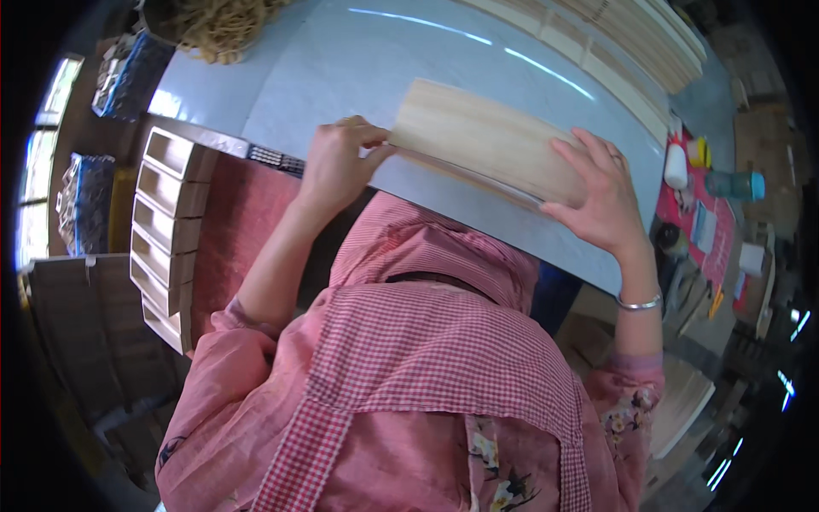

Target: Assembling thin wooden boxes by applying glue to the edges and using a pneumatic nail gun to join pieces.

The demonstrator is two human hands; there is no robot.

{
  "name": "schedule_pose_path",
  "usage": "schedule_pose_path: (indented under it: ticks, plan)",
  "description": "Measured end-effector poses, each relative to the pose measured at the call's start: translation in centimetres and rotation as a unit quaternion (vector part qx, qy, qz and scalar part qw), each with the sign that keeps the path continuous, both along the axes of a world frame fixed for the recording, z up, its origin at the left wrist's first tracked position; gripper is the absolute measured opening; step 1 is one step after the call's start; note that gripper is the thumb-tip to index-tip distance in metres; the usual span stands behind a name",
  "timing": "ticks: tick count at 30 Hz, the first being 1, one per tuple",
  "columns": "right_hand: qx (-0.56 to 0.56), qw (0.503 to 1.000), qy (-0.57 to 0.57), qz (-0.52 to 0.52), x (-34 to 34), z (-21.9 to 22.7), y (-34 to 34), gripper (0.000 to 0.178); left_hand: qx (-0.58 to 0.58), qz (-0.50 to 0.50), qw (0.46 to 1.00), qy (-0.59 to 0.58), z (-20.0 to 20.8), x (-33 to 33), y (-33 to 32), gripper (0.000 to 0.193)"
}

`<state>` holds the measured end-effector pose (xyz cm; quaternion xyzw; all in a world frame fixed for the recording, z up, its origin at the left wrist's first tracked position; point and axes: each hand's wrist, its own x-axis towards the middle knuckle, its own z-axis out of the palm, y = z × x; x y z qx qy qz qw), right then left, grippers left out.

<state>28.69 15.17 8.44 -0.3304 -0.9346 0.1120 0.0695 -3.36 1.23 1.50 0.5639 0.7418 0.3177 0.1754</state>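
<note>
A pale, flat rectangular wooden board is held over the grey-blue tabletop, slanting down from upper left to lower right. My left hand pinches its left near corner between thumb and fingers. My right hand grips its right end, fingers lying over the top face and thumb at the near edge. A thin, darker strip runs below the near long edge; I cannot tell whether it is the board's side, another piece or a reflection.
Light wooden trays or boxes line up on a red surface at left. Long wooden strips lie at the far right. A heap of tan bands sits at the far left. A white bottle and a teal bottle stand at right.
</note>
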Motion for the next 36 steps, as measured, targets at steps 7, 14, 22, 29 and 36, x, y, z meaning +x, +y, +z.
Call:
schedule_pose_path:
  ticks: [7, 14, 22, 29, 36]
  plan:
    - [-0.001, 1.000, -0.018, -0.025, 0.6, -2.2, -0.4, 0.077, -0.004, -0.024, 0.997, 0.075, 0.3, 0.1, 0.3, 0.018]
    - [-0.008, 1.000, -0.017, -0.018, 1.0, -3.1, -0.3, 0.083, 0.005, -0.035, 0.991, 0.128, 0.4, 0.4, 0.3, 0.016]
    - [-0.039, 0.998, -0.036, -0.030, 0.3, -3.2, 0.2, 0.085, 0.002, -0.046, 0.983, 0.177, 0.9, 0.6, 0.4, 0.014]
    - [-0.041, 0.998, -0.040, -0.026, 0.0, -3.5, 0.7, 0.078, 0.020, -0.058, 0.983, 0.174, 0.9, 0.6, 0.3, 0.014]
    - [0.075, 0.987, 0.132, -0.053, 3.0, -4.6, -1.3, 0.052, 0.036, -0.070, 0.980, 0.182, 0.7, 0.7, 0.4, 0.015]
